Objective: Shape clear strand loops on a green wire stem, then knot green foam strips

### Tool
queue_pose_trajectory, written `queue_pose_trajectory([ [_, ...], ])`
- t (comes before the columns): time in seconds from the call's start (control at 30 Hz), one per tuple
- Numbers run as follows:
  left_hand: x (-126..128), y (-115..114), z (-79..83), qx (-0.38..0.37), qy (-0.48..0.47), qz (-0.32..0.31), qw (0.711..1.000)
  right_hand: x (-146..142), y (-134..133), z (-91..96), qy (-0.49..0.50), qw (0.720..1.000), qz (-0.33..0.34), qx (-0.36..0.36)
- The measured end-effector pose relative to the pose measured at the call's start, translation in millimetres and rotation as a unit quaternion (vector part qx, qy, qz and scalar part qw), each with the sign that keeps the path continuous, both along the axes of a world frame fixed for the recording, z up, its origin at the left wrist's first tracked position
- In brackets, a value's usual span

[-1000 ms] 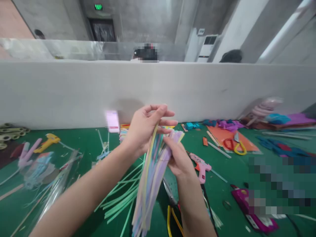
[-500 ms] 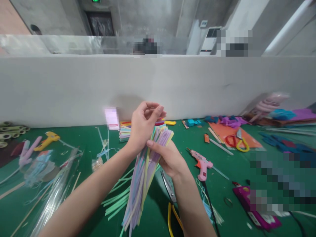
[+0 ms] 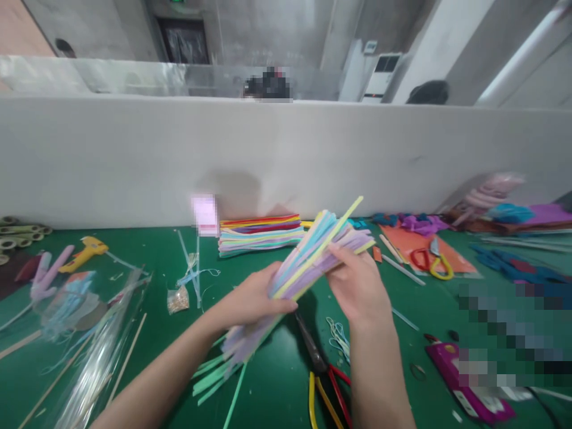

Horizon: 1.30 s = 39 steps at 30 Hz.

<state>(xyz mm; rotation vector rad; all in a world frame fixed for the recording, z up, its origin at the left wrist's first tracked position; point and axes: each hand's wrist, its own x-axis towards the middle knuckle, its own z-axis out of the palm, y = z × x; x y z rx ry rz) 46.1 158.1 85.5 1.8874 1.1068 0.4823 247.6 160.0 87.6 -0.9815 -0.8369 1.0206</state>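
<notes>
A thick bundle of pastel pipe cleaners [image 3: 297, 271], in lilac, yellow, pink and pale blue, slants up to the right above the green table. My left hand [image 3: 259, 298] is closed around its middle, the thumb lying across the front. Near the upper end, my right hand [image 3: 355, 280] grips the bundle with its thumb on the near side. One yellow stem sticks out past the others at the top. Mint green pipe cleaners [image 3: 214, 375] lie on the table under the lower end, which is blurred. Beneath my hands are tools with yellow and red handles [image 3: 319, 369].
Against the white partition [image 3: 134, 161] lies a stack of coloured pipe cleaners [image 3: 261, 235]. A yellow glue gun [image 3: 84, 253] and clear plastic sleeves [image 3: 96, 351] are at left. Scissors [image 3: 433, 259] on an orange sheet and a purple packet [image 3: 469, 381] lie at right.
The bundle has tilted from nearly upright to a rightward slant. My left hand has come down from its top to grasp the middle; my right hand has moved right, still holding it.
</notes>
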Motion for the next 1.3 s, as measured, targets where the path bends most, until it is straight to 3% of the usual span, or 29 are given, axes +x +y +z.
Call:
queue_pose_trajectory([
  [0.1, -38.3, 32.7, 11.8, 0.051, 0.045, 0.093, 0.993, 7.7, 21.6, -13.5, -0.133, 0.990, -0.036, 0.012],
  [0.2, -81.7, 65.1, 22.1, 0.110, 0.099, 0.200, 0.969, -1.7, 61.9, -34.1, -0.324, 0.946, -0.016, 0.024],
  [0.37, -122.7, 95.3, 22.2, 0.156, 0.163, 0.247, 0.942, -54.8, 121.9, -70.4, -0.606, 0.784, 0.118, 0.068],
  [0.5, -136.6, 97.3, 22.5, 0.167, 0.190, 0.257, 0.933, -82.5, 139.7, -83.6, -0.739, 0.653, 0.141, 0.083],
  [0.6, -145.8, 97.3, 24.4, 0.176, 0.198, 0.285, 0.921, -82.7, 140.7, -82.5, -0.793, 0.586, 0.133, 0.096],
  [0.7, -151.4, 100.7, 22.7, 0.184, 0.206, 0.295, 0.915, -67.3, 130.1, -71.5, -0.815, 0.552, 0.122, 0.127],
  [0.8, -145.3, 107.6, 15.9, 0.196, 0.211, 0.263, 0.921, -38.7, 103.9, -49.1, -0.814, 0.540, 0.113, 0.183],
  [0.87, -130.5, 115.7, 7.8, 0.204, 0.210, 0.209, 0.933, -17.2, 78.2, -30.1, -0.802, 0.543, 0.095, 0.230],
  [0.97, -91.9, 134.9, -11.2, 0.217, 0.195, 0.101, 0.951, 7.8, 34.6, -3.5, -0.772, 0.566, 0.038, 0.287],
  [1.07, -47.0, 153.7, -35.1, 0.217, 0.182, 0.059, 0.957, 16.8, -3.2, 12.8, -0.745, 0.589, -0.022, 0.313],
  [1.13, -25.1, 158.4, -48.2, 0.210, 0.169, 0.059, 0.961, 15.4, -20.0, 16.2, -0.718, 0.619, -0.049, 0.313],
  [1.2, -14.8, 154.3, -55.1, 0.203, 0.142, 0.069, 0.966, 10.9, -28.9, 14.6, -0.679, 0.668, -0.066, 0.297],
  [1.3, -15.8, 136.4, -51.0, 0.201, 0.067, 0.101, 0.972, 2.3, -30.2, 7.7, -0.628, 0.728, -0.077, 0.265],
])
